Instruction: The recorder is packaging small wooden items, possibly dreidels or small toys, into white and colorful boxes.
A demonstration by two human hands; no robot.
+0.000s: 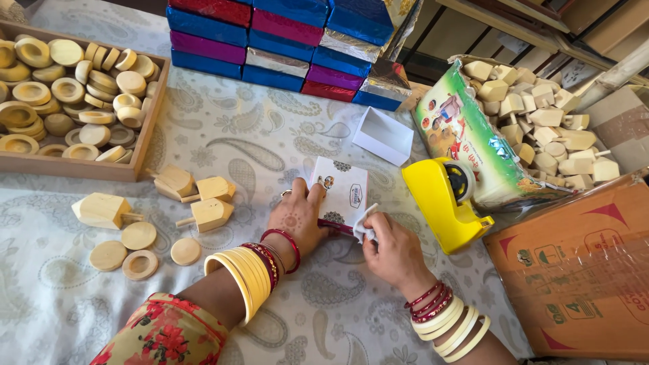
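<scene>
A small white printed box (343, 192) lies flat on the patterned tablecloth (257, 142). My left hand (299, 217) presses down on its near left part, fingers spread over it. My right hand (391, 251) pinches a piece of clear tape (364, 223) at the box's near right corner. Both wrists carry cream and red bangles. A yellow tape dispenser (446, 203) stands just right of the box.
Loose wooden pieces and discs (196, 203) lie left of my hands. A wooden tray of rings (145, 128) sits far left. Stacked shiny boxes (284, 40) stand at the back, an open white box (383, 135) before them. A bag of wooden blocks (534, 128) and cardboard (581, 263) fill the right.
</scene>
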